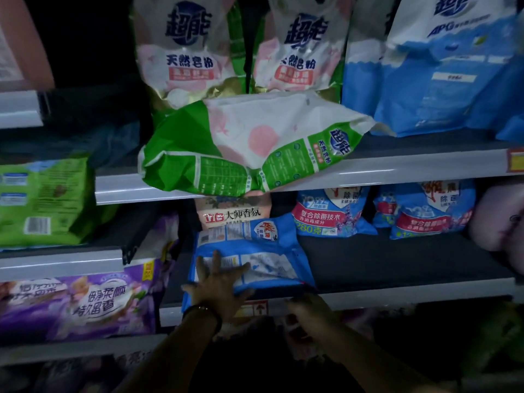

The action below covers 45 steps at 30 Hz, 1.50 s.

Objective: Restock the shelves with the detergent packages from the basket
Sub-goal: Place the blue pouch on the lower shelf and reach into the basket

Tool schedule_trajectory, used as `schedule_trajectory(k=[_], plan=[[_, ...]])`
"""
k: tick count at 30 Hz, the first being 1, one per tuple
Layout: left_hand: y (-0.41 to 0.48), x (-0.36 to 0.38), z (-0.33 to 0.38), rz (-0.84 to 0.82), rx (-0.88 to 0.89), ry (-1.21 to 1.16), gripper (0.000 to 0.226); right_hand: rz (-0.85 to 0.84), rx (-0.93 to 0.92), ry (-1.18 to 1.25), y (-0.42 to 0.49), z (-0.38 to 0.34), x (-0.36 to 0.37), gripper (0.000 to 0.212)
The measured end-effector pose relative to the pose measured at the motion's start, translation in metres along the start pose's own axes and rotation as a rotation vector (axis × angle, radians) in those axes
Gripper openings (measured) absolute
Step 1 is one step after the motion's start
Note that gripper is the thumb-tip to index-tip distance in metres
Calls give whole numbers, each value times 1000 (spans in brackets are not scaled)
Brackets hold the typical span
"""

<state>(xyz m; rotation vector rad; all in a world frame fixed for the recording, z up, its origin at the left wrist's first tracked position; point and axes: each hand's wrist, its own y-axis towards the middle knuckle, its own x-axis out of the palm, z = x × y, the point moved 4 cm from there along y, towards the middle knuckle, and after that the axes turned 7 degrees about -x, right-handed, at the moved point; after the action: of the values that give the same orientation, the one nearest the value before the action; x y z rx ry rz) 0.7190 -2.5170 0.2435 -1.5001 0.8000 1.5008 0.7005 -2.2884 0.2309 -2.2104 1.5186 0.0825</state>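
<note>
Item in hand: blue detergent package (249,262), lying flat on the lower shelf (397,299), its near edge just over the shelf lip. Your left hand (218,285) rests on top of it, palm down with fingers spread, not clamped; judged, you press it so the soft bag slides back and lies level instead of slipping off. Your right hand (309,310) sits at the shelf's front edge by the package's near right corner; it is too dark to tell whether it grips the bag or only steadies it.

Behind it: a beige package (232,214) standing upright, touching the blue one's far end.

Same shelf, right: two blue-and-red packages (334,217) standing at the back, with bare shelf in front of them. That gap looks like the room left for more stock.

Upper shelf (397,165): a green-and-white package (249,148) lies on its side, overhanging the lip directly above your left hand; it could slide off if knocked. Two matching bags (184,46) stand behind it, blue-and-white bags (442,69) to the right.

Left bay: green packs (45,199) above, purple packs (79,304) below.

Basket: not in view.
</note>
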Motion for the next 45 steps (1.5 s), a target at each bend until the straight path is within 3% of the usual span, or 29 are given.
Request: schedule_trajectory(k=[2, 6, 9, 11, 16, 18, 20, 22, 26, 30, 34, 36, 38, 41, 43, 45], plan=[[-1, -7, -1, 99, -31, -17, 55, -15, -41, 52, 3, -4, 2, 14], [3, -19, -1, 212, -108, -200, 53, -16, 42, 273, 0, -8, 9, 22], [1, -25, 9, 253, -91, -362, 65, -18, -32, 375, 7, -20, 15, 77], [-11, -25, 23, 274, -59, -481, 73, -40, -36, 532, 4, -32, 15, 100], [-71, -33, 86, 361, 100, -655, 61, -47, -87, 797, -16, -45, -1, 77], [-85, -21, 109, 370, 192, -717, 50, 51, -99, 804, -24, -36, -18, 56], [-93, -4, 131, 362, 214, -725, 40, 132, -48, 796, -32, -20, -40, 49], [-103, 7, 155, 354, 214, -679, 45, 153, -14, 820, -39, -5, -66, 46], [-124, -5, 206, 400, 383, -686, 55, 114, -41, 859, -49, 9, -126, 22], [-120, -31, 250, 401, 409, -743, 58, 56, -110, 867, -42, -3, -184, 20], [-102, -52, 295, 480, 468, -659, 54, 6, -158, 921, -21, -15, -231, 45], [-89, -54, 309, 510, 493, -553, 49, 24, -165, 876, -5, -8, -251, 44], [-73, -40, 323, 358, 528, -376, 53, 96, -60, 734, 13, 16, -263, 51], [-57, -5, 335, -51, 584, -215, 76, 170, 182, 445, 28, 77, -263, 75], [-53, 4, 333, -192, 549, -417, 82, 214, 252, 424, 24, 98, -260, 61], [-53, 11, 323, -201, 516, -473, 63, 243, 262, 387, 7, 98, -257, 43]])
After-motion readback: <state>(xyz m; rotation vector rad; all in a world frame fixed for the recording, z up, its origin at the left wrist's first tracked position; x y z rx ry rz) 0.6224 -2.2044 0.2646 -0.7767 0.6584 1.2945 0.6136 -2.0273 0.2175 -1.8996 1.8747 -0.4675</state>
